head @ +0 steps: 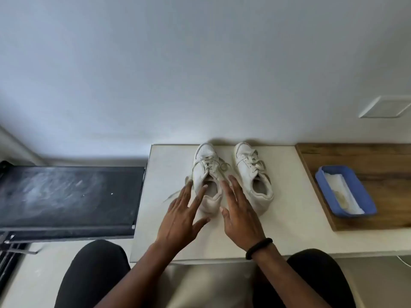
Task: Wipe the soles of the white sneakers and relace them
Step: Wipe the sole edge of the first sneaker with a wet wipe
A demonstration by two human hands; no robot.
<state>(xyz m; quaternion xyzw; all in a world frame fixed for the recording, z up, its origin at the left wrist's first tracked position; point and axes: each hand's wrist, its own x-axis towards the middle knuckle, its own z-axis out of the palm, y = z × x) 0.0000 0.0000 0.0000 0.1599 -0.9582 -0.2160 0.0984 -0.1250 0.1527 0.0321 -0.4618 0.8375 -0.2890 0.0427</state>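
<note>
Plain white wall [178,63] — pale tabletop [289,218].

Premises present as a plain domestic room. A white table [289,230] stands against a painted white wall [155,74]. Right of the table, abutting it: a wood-grain surface [382,161] carrying a blue plastic tray [323,192]. Left of the table: a scuffed dark panel [66,196]. Above its right end: a wall plate [385,106].

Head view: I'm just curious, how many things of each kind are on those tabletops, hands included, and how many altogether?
White sneakers: 2
Blue tray: 1
White cloth in the tray: 1
Hands: 2
Total: 6
</note>
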